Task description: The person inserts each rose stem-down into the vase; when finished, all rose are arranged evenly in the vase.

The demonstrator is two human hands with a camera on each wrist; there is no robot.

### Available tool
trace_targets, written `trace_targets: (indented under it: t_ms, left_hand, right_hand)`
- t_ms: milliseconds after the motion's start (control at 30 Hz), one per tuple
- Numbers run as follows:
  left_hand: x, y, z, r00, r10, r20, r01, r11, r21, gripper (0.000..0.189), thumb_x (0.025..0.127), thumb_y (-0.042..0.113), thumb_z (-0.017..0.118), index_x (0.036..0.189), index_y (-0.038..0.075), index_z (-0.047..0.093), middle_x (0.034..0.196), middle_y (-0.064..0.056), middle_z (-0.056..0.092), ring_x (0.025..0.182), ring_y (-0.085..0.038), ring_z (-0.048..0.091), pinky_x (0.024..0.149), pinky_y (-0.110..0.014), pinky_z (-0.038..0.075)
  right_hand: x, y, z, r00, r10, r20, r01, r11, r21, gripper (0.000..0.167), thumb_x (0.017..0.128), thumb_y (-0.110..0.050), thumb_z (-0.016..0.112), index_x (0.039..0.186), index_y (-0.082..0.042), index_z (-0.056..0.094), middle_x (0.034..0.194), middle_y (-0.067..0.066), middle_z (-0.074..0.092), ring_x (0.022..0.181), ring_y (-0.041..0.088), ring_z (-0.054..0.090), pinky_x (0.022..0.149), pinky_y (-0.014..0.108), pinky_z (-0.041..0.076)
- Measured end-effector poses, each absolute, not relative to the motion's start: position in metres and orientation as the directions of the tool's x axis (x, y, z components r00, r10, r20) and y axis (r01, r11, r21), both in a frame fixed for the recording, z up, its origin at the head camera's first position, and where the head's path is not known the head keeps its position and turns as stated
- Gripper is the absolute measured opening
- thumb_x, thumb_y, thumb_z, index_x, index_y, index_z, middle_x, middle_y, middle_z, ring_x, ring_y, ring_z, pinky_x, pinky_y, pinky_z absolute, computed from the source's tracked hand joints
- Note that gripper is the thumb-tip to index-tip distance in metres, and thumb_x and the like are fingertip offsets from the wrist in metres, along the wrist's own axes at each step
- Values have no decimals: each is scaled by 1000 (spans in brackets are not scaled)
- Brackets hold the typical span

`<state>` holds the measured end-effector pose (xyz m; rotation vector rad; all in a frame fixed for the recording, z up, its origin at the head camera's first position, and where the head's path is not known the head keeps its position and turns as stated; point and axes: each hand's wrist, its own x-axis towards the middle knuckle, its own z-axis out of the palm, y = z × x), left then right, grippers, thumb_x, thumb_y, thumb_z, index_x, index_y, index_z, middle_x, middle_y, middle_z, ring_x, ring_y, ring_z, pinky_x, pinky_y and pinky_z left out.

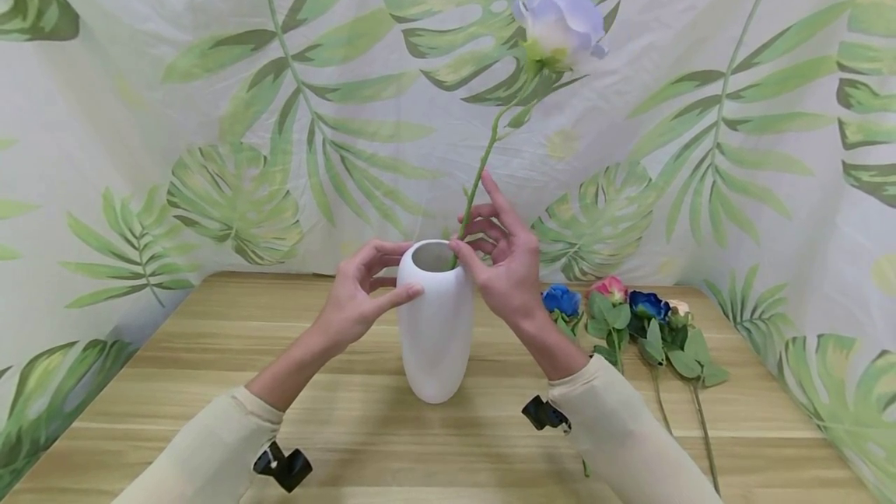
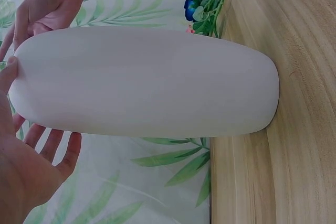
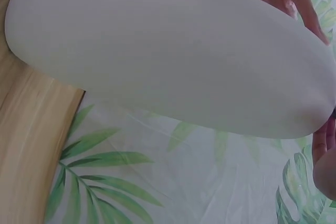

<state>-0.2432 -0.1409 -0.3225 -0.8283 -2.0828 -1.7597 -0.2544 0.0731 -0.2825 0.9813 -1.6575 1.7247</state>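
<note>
A tall white vase (image 1: 437, 341) stands upright on the wooden table, its round mouth facing up. My left hand (image 1: 355, 292) grips it at the upper left, thumb across the front just below the rim and the other fingers around the back. With thumb and fingers my right hand (image 1: 509, 267) pinches the green stem of a pale lilac-white rose (image 1: 560, 28), right at the rim's right side. The stem leans to the right, its bloom high above the vase; its lower end goes out of sight in the mouth. In the left wrist view the vase (image 2: 147, 82) fills the middle.
Several more roses lie on the table at the right: a blue one (image 1: 562, 300), a pink one (image 1: 609, 288), a dark blue one (image 1: 649, 306) and a cream one (image 1: 679, 307). Their stems run toward the front, beside my right forearm. A leaf-printed cloth (image 1: 336, 201) hangs behind the table.
</note>
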Motion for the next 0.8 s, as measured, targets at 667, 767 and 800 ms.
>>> trace_targets:
  t_ms: [667,767,800]
  left_hand:
    - [-243,-141,-323,-790,242,564,596,87,798,47,86,-3,79,128,-6,58,135,-20,62,117,-17,64,91,-34,57]
    - [-243,-141,-323,-789,242,564,597,88,797,47,86,-3,79,128,-6,58,134,-20,62,117,-17,64,91,-33,57]
    - [-243,-141,-323,-789,243,564,597,88,797,47,86,-3,79,128,-6,58,134,-20,62,117,-17,64,91,-33,57]
  right_hand:
    - [-252,66,-280,-643,-43,765,-753,-149,-641,57,90,19,65,145,9,51,104,27,61,86,9,69,81,28,61]
    - [-253,66,-280,-632,-42,774,-764,-139,-631,62,88,20,66,147,8,51,112,30,64,86,11,69,79,28,61]
    - [-253,66,-280,-626,-43,778,-769,-128,-626,63,87,20,67,147,7,50,114,30,65,86,13,70,78,27,61]
